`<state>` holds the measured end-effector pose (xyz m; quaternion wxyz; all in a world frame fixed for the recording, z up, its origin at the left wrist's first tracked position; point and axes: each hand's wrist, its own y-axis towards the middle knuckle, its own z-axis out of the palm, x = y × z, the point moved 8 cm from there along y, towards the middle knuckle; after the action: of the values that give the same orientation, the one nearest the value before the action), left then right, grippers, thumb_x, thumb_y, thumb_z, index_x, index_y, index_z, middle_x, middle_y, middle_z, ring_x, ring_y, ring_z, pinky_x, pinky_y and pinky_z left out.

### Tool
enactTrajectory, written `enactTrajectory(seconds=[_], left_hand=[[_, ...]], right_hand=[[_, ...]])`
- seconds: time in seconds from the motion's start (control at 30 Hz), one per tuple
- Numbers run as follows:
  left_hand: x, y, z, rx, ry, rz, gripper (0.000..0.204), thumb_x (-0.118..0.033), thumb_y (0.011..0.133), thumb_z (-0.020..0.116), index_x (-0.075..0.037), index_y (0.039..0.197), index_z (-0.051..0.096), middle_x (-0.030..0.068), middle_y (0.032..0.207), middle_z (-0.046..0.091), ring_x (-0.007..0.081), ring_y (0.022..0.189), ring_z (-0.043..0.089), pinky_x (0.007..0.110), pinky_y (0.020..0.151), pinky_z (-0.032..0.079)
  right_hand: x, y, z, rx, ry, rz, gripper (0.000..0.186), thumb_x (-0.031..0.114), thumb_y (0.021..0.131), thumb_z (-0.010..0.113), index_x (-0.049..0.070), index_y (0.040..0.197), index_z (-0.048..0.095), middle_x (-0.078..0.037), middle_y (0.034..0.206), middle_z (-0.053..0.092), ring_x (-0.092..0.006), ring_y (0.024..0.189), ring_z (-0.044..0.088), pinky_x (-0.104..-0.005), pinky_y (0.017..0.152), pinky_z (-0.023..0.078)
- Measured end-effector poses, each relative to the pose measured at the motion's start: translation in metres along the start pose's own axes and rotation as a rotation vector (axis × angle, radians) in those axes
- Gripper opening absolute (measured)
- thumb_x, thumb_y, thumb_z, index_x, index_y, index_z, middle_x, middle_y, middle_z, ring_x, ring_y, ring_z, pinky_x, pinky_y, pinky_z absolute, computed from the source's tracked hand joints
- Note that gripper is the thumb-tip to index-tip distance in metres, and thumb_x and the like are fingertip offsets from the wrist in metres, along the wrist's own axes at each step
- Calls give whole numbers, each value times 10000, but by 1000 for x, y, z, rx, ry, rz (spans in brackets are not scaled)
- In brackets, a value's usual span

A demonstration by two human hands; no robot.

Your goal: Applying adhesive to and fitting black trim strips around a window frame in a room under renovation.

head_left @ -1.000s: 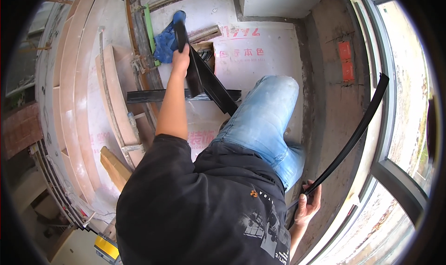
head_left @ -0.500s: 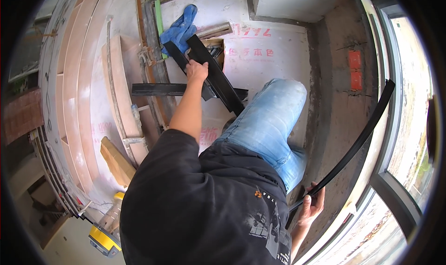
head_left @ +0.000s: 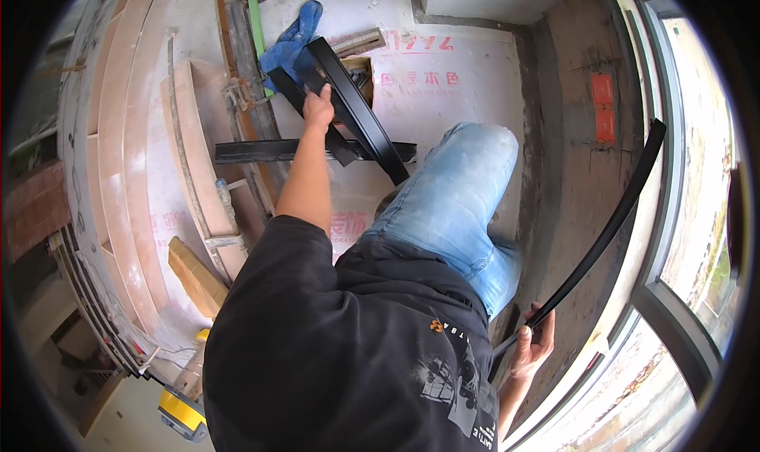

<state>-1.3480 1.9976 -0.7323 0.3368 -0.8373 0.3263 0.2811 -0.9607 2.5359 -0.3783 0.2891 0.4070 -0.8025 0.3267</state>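
Note:
My left hand (head_left: pixel 319 108) is closed at the left edge of a wide black metal profile (head_left: pixel 358 108), which is tilted on its side. A narrower black strip (head_left: pixel 286 88) passes under that hand, and another black profile (head_left: pixel 257 152) lies crosswise beneath both. Down at the right, my right hand (head_left: pixel 533 347) grips a long thin black strip (head_left: pixel 606 242). This strip rises toward the window and looks curved in the fisheye picture; its lower end is hidden beside my body.
A blue cloth (head_left: pixel 294 42) and an open cardboard box (head_left: pixel 362 74) lie beyond the profiles. Wooden planks (head_left: pixel 194 119) and metal bars run along the left. Red electrical boxes (head_left: pixel 604 108) sit in the wall by the window frame (head_left: pixel 677 325). A yellow tool (head_left: pixel 180 411) stands at lower left.
The wide black profile has turned in my left hand, so more of its side shows. My right hand still holds the long strip. The whole view has shifted slightly.

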Motion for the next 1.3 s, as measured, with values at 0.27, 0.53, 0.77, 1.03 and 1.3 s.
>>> enactTrajectory(seconds=[0.27,0.53,0.77,1.03,1.3], left_hand=[[-58,22,-122,-165,-212,155,480,-418,985,767,58,1038,728,153,937,753,249,860,696,401,792,533],[-108,3,-35,495,-1078,-87,213,-213,1030,718,-43,1139,651,106,1033,728,245,962,727,380,858,624],[-105,-1,104,514,-1254,-231,400,-161,1032,703,33,1338,533,182,1158,677,351,991,734,432,906,637],[-152,-35,164,551,-1180,-175,474,-178,1024,728,-25,1415,509,126,1332,631,364,1186,696,469,1068,577],[-174,-22,231,623,-1192,-276,415,-130,1004,751,25,1321,533,156,1257,651,343,1195,698,429,1045,603]], right_hand=[[11,7,8,15,46,1,831,612,920,765,-56,1383,598,-84,1038,684,-164,930,628,-305,828,500],[-18,2,5,48,103,59,882,465,913,831,-93,1508,497,-176,1259,706,-257,1128,680,-403,1039,520],[-19,-12,-7,-15,79,74,878,462,908,832,-96,1502,505,-175,1253,710,-257,1119,684,-404,1036,521],[-27,-29,-16,-21,44,198,893,506,904,822,-104,1482,521,-163,1156,734,-243,1049,712,-391,985,540],[-30,-21,-10,-35,42,230,908,506,869,850,-110,1461,543,-193,1141,748,-253,1046,710,-382,985,537]])
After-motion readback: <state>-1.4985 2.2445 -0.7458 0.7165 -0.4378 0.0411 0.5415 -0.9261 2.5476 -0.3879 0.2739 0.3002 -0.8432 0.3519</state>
